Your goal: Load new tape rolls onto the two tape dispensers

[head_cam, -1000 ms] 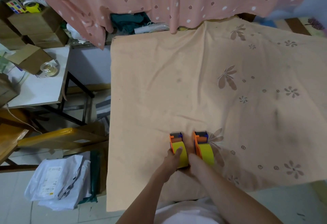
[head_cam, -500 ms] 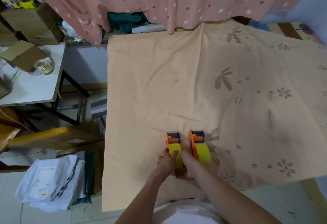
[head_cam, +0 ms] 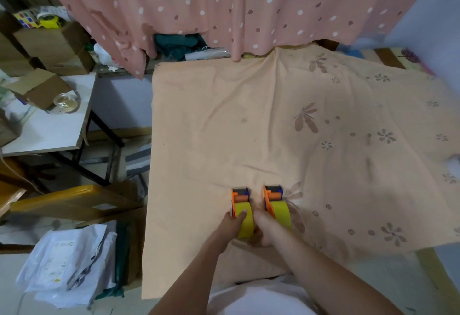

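Head view: two bare arms reach up from bottom of frame. Left hand [head_cam: 230,225] wraps left yellow tape roll [head_cam: 245,219], thumb on top. Right hand [head_cam: 261,230] sits between rolls, low against left roll; cannot tell if it grips. Right yellow tape roll [head_cam: 280,212] just beside it. Both rolls sit in orange dispensers, left dispenser [head_cam: 239,196] and right dispenser [head_cam: 272,194], side by side, lower middle of frame, on peach flower cloth [head_cam: 249,120]. Pink dotted curtain [head_cam: 224,3] hangs across top.

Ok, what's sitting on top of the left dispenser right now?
The left dispenser carries a yellow tape roll. The left hand rests on that roll, thumb across its top. The right hand covers the roll's near side, so the core and handle are hidden.
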